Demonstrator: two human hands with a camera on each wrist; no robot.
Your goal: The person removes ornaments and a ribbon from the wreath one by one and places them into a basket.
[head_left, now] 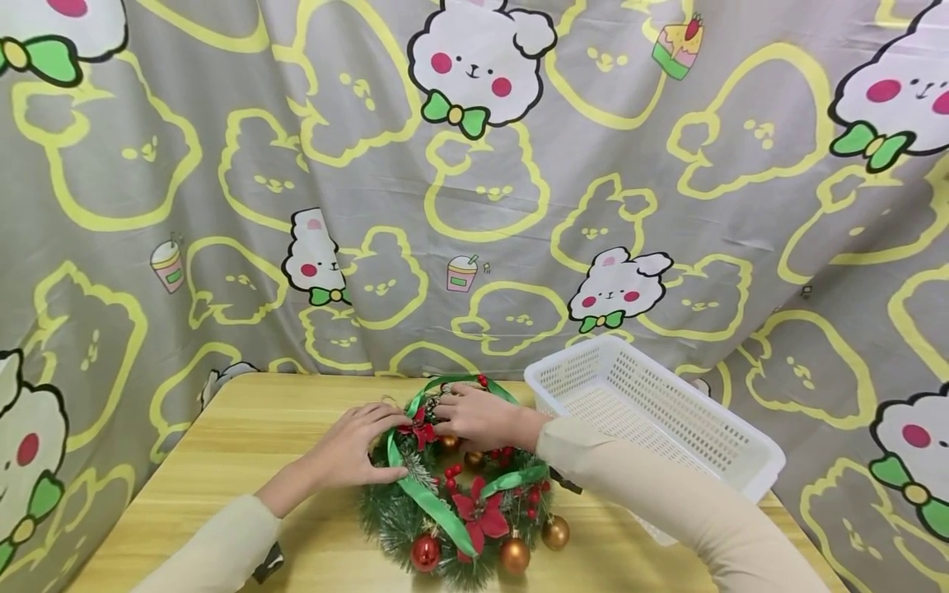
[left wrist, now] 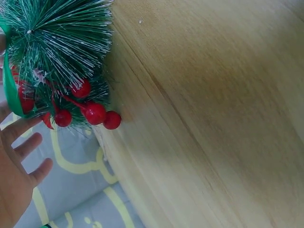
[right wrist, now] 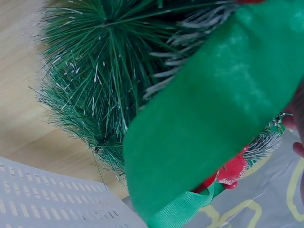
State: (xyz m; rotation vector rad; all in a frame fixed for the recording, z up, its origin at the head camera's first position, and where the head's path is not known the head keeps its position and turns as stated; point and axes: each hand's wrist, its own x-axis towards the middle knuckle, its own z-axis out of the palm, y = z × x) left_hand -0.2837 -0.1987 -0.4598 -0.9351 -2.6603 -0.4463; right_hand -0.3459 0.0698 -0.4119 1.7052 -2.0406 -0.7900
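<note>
A green Christmas wreath (head_left: 385, 523) lies on the table, dressed with a green ribbon (head_left: 441, 509), red poinsettias (head_left: 480, 517), berries (left wrist: 94, 113) and hanging baubles (head_left: 515, 554). At its left side is my left hand (head_left: 354, 449), thumb and fingers spread apart with the ribbon between them. The left wrist view shows these fingers (left wrist: 29, 147) fairly straight beside ribbon and berries. My right hand (head_left: 478, 418) reaches over the wreath's far part, fingertips by a smaller poinsettia (head_left: 419, 430). What its fingertips hold is hidden; the ribbon (right wrist: 204, 114) fills much of the right wrist view.
A white perforated plastic basket (head_left: 741, 436) stands right of the wreath, partly behind my right forearm. The wooden table (head_left: 245, 428) ends at the back against a grey curtain (head_left: 504, 222) printed with cartoon rabbits.
</note>
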